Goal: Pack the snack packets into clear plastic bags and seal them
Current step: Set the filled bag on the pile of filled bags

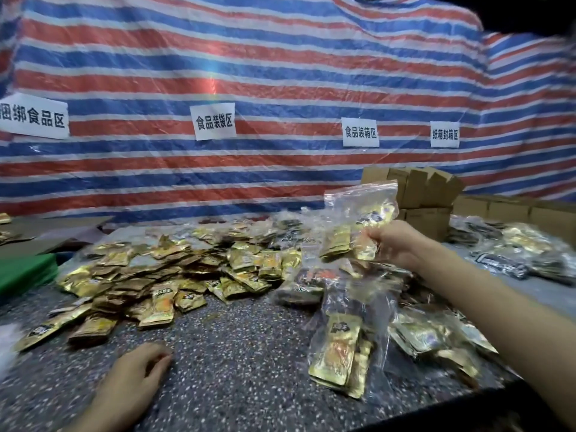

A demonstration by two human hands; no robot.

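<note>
The clear bag is gripped in the right hand and held raised, presumably to settle the snack packets inside. The left hand is rested on the table, fingers loosely curled, nothing grasped.

Right hand raised, fingers gripping bag; left hand low, loosely curled.

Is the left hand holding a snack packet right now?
No, the left hand rests empty on the speckled table, apart from the loose packets.
</note>
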